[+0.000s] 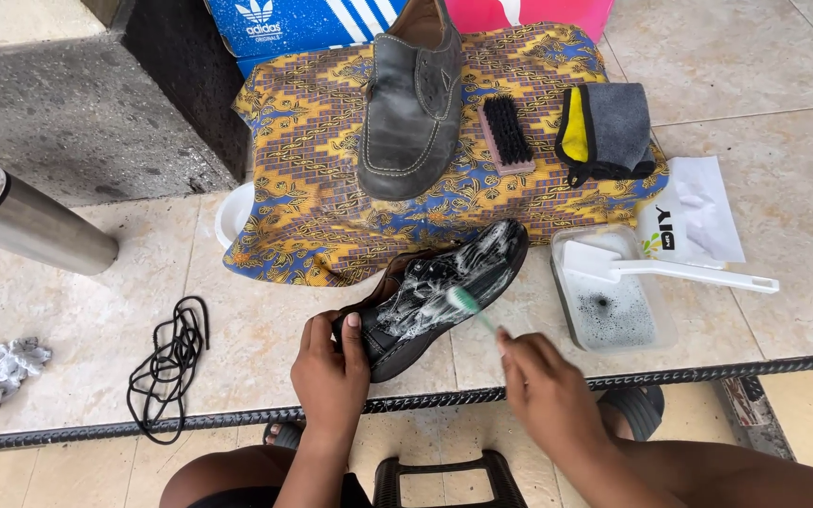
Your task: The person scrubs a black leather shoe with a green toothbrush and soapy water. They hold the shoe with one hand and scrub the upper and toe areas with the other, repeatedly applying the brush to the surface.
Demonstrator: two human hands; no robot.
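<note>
My left hand grips the soapy black shoe at the patterned cloth's front edge; my right hand holds the toothbrush. Slippery foam could loosen my grip, I think.

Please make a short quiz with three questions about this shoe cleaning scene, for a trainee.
1. True or false: the soapy shoe is held by the left hand.
2. What does the right hand hold? A) toothbrush B) cloth C) laces
3. What lies on the patterned cloth between the dry shoe and the grey cloth?

Key: 1 true; 2 A, the toothbrush; 3 the brush.
</note>
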